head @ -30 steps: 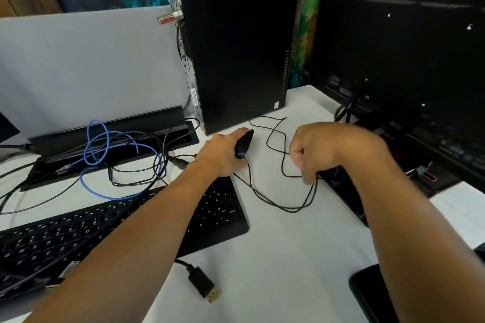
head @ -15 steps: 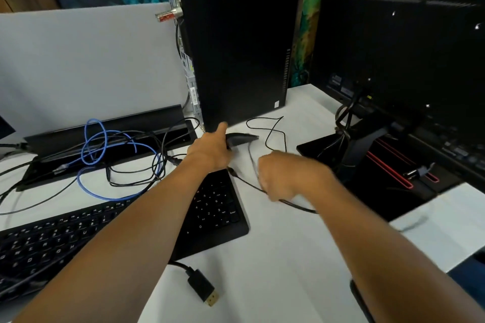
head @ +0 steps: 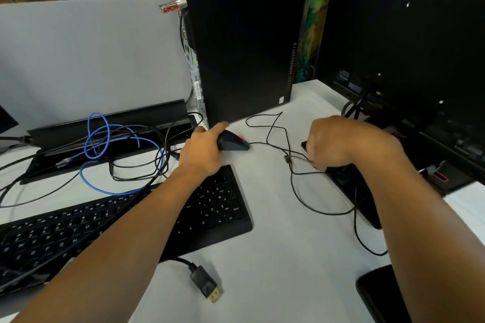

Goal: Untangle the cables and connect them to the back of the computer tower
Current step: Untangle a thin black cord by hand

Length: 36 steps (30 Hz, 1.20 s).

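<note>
Two hands work beside the computer tower (head: pixel 246 42): the left hand (head: pixel 202 152) grips a black mouse (head: pixel 232 142), the right hand (head: pixel 333 145) pinches its thin black cable (head: pixel 296 186). Keyboard (head: pixel 210 207), blue cable (head: pixel 105 139) and loose connector (head: pixel 207 284) crowd the table (head: pixel 275 257).

White desk (head: pixel 275 257) and its load
Computer tower (head: pixel 244 44) stands at the back; black keyboard (head: pixel 131 223), blue cable (head: pixel 105 139), DisplayPort plug (head: pixel 207 287), monitor base (head: pixel 351 191) lie on it.
</note>
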Motion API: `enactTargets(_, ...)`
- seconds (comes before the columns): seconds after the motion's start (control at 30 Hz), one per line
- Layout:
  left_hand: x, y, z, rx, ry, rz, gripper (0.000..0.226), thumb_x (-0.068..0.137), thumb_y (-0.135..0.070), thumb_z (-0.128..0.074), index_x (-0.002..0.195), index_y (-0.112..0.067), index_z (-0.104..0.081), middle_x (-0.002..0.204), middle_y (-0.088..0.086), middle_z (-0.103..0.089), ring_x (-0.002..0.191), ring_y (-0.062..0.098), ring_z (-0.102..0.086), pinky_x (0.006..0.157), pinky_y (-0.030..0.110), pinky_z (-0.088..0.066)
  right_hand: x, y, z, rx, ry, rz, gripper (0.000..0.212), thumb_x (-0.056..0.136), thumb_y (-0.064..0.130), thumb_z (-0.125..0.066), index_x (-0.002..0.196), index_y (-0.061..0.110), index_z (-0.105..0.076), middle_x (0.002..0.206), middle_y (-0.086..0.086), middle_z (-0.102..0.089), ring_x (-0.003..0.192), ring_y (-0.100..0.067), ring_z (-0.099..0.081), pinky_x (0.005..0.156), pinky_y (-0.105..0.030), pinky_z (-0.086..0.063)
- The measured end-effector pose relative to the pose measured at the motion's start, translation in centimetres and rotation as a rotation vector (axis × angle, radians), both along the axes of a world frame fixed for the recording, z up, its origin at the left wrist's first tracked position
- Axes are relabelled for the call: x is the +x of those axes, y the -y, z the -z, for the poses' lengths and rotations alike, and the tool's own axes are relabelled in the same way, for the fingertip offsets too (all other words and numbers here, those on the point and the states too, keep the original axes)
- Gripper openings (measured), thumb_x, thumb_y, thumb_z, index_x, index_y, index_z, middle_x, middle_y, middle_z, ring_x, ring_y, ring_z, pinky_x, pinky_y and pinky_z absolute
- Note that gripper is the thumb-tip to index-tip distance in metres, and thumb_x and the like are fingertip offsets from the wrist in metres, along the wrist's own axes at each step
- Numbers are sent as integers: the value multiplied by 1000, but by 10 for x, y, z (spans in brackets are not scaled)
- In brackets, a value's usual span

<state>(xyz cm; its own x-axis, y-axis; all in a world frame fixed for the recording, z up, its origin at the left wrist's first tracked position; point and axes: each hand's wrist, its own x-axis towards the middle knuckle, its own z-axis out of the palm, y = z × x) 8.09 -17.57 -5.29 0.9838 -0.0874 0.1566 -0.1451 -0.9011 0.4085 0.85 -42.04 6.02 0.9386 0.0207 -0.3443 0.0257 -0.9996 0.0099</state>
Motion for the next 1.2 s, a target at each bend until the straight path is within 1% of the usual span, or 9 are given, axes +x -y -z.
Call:
enactTargets(0.17, -6, 1, 0, 15, -160, -65, 71, 85, -42, -67, 146, -31, -32, 131, 19, -41, 111, 42, -57, 96, 52, -52, -4, -19, 0, 78, 40, -48, 10, 88, 12, -66, 95, 17, -73, 100, -5, -69, 87, -22, -65, 72, -30, -55)
enactTargets(0.27, -9, 10, -3, 185, -240, -100, 65, 92, -62, -46, 141, -22, -33, 135, 20, -46, 124, 42, -48, 102, 55, -44, -8, -14, -17, 161, 224, -15, 15, 96, 11, -56, 102, 13, -70, 108, -9, -61, 79, -13, -51, 76, -28, -52)
enactTargets(0.43, -11, 23, -8, 253, -204, -167, 61, 88, -61, -53, 128, -17, -39, 123, 15, -58, 122, 39, -49, 93, 51, -43, -15, 0, -40, 371, 420, 83, 18, 94, 15, -64, 90, 29, -73, 106, -2, -62, 89, -18, -62, 75, -28, -49)
enactTargets(0.57, -10, 37, -14, 411, -226, -224, 76, 88, -60, -57, 142, -10, -37, 137, 17, -43, 126, 37, -43, 98, 47, -42, -12, 2, -35, 380, 425, 121, 17, 95, 17, -65, 89, 32, -72, 111, -5, -61, 85, -20, -63, 74, -28, -49)
enactTargets(0.67, -5, 60, -18, 519, -99, -24, 71, 91, -51, -57, 149, -16, -34, 143, 16, -40, 132, 40, -38, 105, 51, -37, -6, 0, -23, 384, 504, 178, 9, 98, 19, -63, 97, 25, -70, 96, -3, -46, 77, -23, -57, 75, -33, -50)
enactTargets(0.8, 20, 96, -18, 409, -58, 237, 54, 95, -23, -53, 147, -17, -40, 143, 9, -48, 134, 36, -38, 107, 52, -35, -6, 1, -17, 379, 556, 256, 7, 100, 21, -59, 105, 19, -65, 84, 3, -28, 77, -26, -56, 76, -36, -51)
enactTargets(0.93, 52, 112, -3, 370, -201, 204, 64, 95, -8, -47, 155, -21, -29, 151, 8, -42, 139, 35, -37, 111, 53, -30, -7, 9, -14, 450, 587, 269, 17, 99, 12, -60, 112, 22, -58, 80, 10, -21, 85, -27, -55, 80, -35, -52)
enactTargets(1.1, 68, 102, 8, 290, 66, 231, 52, 97, -21, -57, 146, -30, -41, 134, 10, -39, 102, 39, -59, 97, 49, -47, 13, 16, 2, 519, 567, 268, 16, 93, 6, -62, 106, 14, -65, 89, -3, -54, 77, -31, -69, 73, -42, -63)
enactTargets(1.2, 71, 88, 10, 146, 88, 256, 41, 99, -20, -50, 137, -35, -44, 124, 5, -46, 96, 37, -58, 91, 49, -52, 22, 10, 13, 515, 540, 306, 13, 93, 5, -64, 104, 11, -64, 93, -7, -54, 74, -31, -70, 70, -43, -64)
